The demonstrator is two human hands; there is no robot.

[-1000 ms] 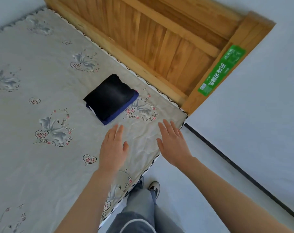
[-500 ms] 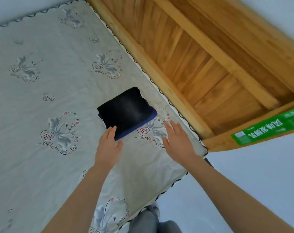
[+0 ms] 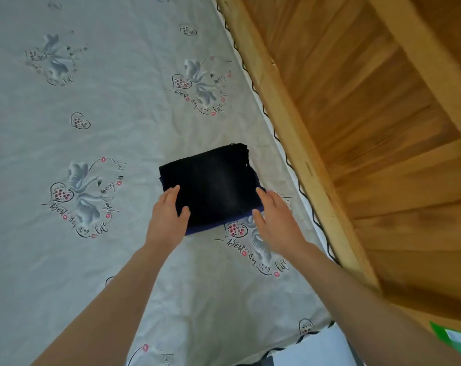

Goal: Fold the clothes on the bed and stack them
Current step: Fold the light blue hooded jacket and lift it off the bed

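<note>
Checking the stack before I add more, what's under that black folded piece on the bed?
Under the black folded garment a dark blue folded layer shows along its near edge, lying on the printed bedsheet. Whether anything else sits between them is covered.

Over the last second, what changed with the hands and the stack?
Both hands reached forward from the bare sheet to the folded dark stack. The left hand now rests on its near-left corner; the right hand touches its right edge, fingers straight. The stack itself stayed put on the bedsheet beside the wooden frame.
</note>
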